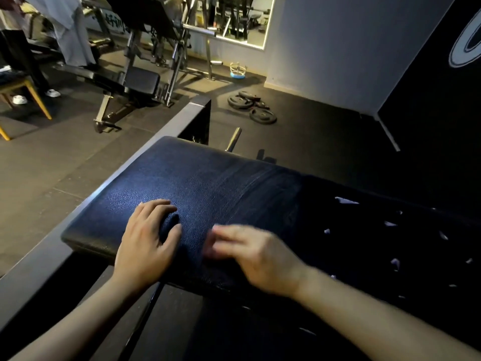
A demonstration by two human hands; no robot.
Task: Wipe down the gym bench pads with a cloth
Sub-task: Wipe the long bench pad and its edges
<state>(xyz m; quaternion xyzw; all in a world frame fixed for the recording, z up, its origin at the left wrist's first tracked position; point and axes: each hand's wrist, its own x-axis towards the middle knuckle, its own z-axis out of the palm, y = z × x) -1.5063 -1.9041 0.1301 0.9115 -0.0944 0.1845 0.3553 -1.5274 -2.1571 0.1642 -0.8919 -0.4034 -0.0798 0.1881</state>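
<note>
**Left hand** (145, 241): mine, palm down near the left end of the bench pad (197, 175). The fingers (156, 207) and thumb are curled round a small, dark, bunched cloth (169, 223). The cloth is almost the colour of the upholstery, so I can make out only the rounded fold between thumb and fingers. It lies on the pad within that grasp.

**Right hand** (255, 256): over the pad's near edge, just beside the left hand and smeared by motion. I cannot tell whether it is spread, clenched or holding anything.

**Key relation:** the pad's long axis runs from the steel frame rail (145, 152) at my left across to my right. It passes a stitched seam (250, 188), then a darker stretch dotted with pale flecks (346, 200); whether these are tears or lint cannot be resolved. The cloth sits at the rail end, so nearly all the surface lies to the right of the holding hand and somewhat away from me. The right hand is nearer to the seam and the flecked stretch, and it sits between the cloth and that area.

**Judgement:** most of the pad appears to be yet to wipe. A stroke along the long axis would call for the right hand to clear the path, or for the cloth to pass to it for the far end.

**Background:** weight plates (250, 106) on the floor and a second bench (140, 80) beyond the rail.
</note>
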